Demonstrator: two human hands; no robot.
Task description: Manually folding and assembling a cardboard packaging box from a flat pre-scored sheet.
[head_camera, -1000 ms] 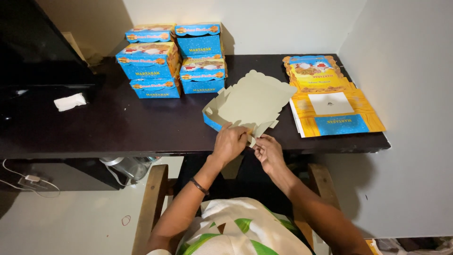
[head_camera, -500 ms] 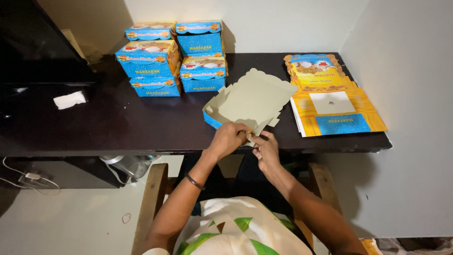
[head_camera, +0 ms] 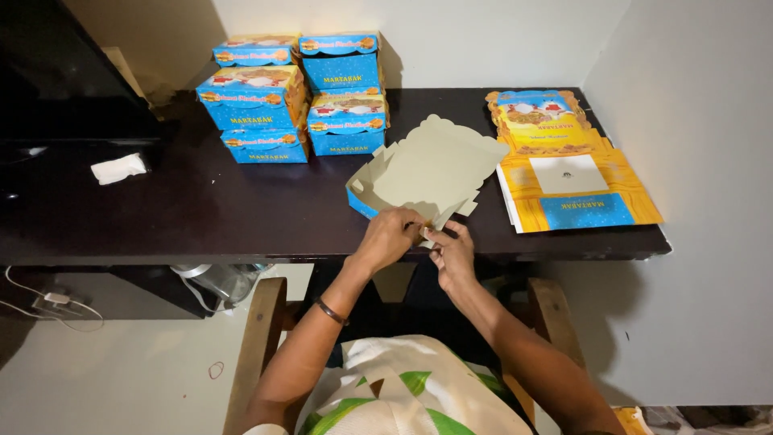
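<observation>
Both the left hand (head_camera: 392,239) and right hand (head_camera: 452,254) pinch the near flaps of the half-folded carton (head_camera: 431,173) at the dark table (head_camera: 201,209) edge, steadying it for folding, beside flat blanks (head_camera: 576,173)

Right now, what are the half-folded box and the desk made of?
Half-folded box: looks like thin paperboard, matte beige inside, printed blue outside; it holds sharp creases and die-cut tabs where both hands, left hand and right hand, pinch it. Desk: probably laminated wood, dark with a smooth, faint sheen.
</observation>
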